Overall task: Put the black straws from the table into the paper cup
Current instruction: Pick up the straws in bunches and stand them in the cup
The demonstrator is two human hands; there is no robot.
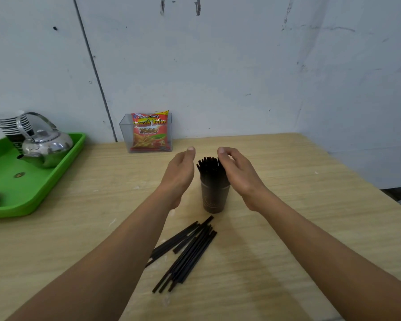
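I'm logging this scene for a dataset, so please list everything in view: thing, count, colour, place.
wooden table: one, light tan, underneath everything
dark paper cup: one, brown-black, centre
upright black straws: a bundle, inside cup
loose black straws: about a dozen, table, near side of cup
clear plastic box: one, by wall, holding red snack packet
green plastic tray: one, left
steel kettle: one, on tray
stacked cups: several, on tray behind the kettle
left hand: open, left of cup
right hand: open, at straw tops
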